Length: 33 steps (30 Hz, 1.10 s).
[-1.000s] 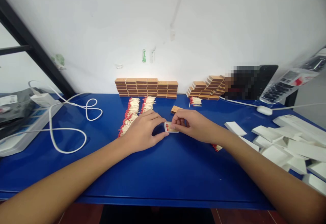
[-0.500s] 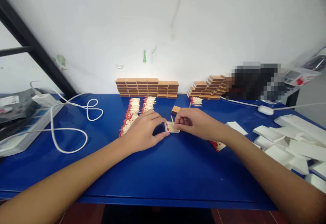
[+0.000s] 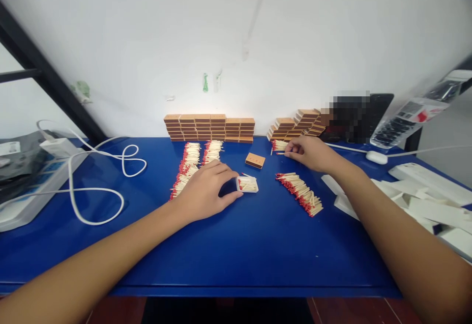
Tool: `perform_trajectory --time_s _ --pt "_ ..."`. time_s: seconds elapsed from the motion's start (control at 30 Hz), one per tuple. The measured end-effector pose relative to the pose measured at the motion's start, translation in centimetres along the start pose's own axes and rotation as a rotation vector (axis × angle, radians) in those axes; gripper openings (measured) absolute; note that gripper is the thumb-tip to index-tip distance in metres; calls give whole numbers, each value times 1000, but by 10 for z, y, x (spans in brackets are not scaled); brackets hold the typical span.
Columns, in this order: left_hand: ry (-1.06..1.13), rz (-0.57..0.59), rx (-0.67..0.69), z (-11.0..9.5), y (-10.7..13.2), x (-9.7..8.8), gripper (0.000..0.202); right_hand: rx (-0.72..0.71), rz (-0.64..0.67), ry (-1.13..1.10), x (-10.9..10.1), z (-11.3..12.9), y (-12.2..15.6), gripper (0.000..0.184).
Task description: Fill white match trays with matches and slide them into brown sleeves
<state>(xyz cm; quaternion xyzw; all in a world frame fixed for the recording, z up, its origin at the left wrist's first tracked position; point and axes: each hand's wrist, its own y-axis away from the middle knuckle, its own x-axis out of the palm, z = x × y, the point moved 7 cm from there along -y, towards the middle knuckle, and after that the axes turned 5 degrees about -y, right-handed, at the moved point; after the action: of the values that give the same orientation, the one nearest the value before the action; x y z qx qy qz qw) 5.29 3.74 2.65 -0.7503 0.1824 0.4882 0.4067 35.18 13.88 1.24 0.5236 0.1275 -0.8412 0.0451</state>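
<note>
Blue covers the whole table, and a white cable loops over it at the left of the frame. Two long rows of matches lie left of centre, red heads mostly to the left, perhaps to leave the plain ends easy to pick up. Behind them, a stack of matchboxes stands against the wall, probably to free space in front.

The left hand has thumb and forefinger pinching the left end of a white tray near the centre, seemingly to steady it. The tray holds some matches, and one loose match lies along its far rim. Just beyond is a closed-looking matchbox.

The right hand reaches to a small pile of matches, fingertips close together; whether they pinch one I cannot tell. A slanting row of matches sits nearer, within easy reach. A stepped stack rises behind the hand, and white trays lie heaped at the right.
</note>
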Motion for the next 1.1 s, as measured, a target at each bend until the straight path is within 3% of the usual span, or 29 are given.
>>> perform_trajectory --time_s 0.33,0.53,0.7,0.83,1.0,1.1 --pt "9 7 6 -1 0 0 32 49 59 39 4 19 5 19" --pt "-17 -4 -4 0 -1 -1 32 -157 91 -176 7 97 31 30" --pt "-9 -13 10 -2 -1 -1 32 -262 235 -283 30 146 55 24" --pt "1 -6 4 -1 -1 -1 31 -268 250 -288 37 147 55 19" --pt "25 -4 18 -4 0 -1 32 -206 93 -185 31 126 41 18" --pt "49 1 39 -6 0 -1 31 -216 153 -151 40 124 40 13"
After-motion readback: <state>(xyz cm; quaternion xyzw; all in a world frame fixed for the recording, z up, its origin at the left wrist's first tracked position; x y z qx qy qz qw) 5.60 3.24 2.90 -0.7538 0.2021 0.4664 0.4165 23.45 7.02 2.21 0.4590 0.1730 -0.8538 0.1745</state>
